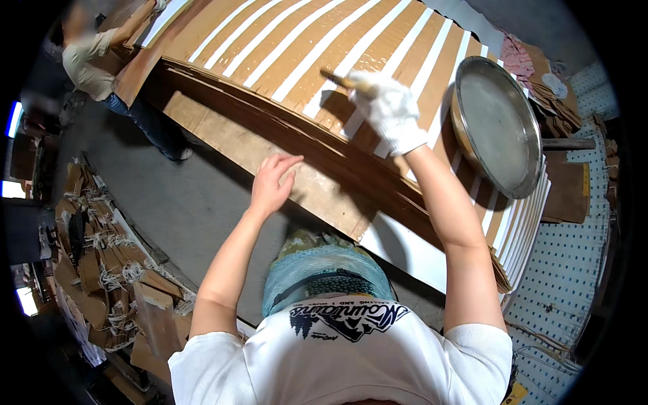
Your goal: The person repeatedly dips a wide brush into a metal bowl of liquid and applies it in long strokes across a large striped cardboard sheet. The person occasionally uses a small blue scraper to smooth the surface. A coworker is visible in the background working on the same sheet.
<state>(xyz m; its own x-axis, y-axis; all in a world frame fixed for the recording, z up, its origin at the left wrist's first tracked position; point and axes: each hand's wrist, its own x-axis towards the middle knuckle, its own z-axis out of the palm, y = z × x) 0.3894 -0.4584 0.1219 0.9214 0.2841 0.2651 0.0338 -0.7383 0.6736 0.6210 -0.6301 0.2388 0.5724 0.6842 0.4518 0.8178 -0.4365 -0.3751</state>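
Observation:
My right hand (393, 113), in a white knit glove, is closed round a brush (345, 82) with a brown handle. The brush points left over a fanned layer of brown cardboard sheets (305, 62) edged with white strips. Wet-looking streaks and specks glisten on the sheets. My bare left hand (271, 183) holds nothing; its fingers are stretched apart beside the lower tan board (317, 183), below the stack's near edge. Whether the fingertips touch that board I cannot tell. To the right of my gloved hand, a round metal basin (466, 145) with cloudy grey contents rests on the sheets.
At the upper left another person (91, 67) stands at the stack's far end, one arm over it. Bundles of cut cardboard with white ties (111, 263) lie at the left. Pink cloth (516, 59) and brown pieces sit behind the basin. A dotted light-blue surface (563, 270) spans the right.

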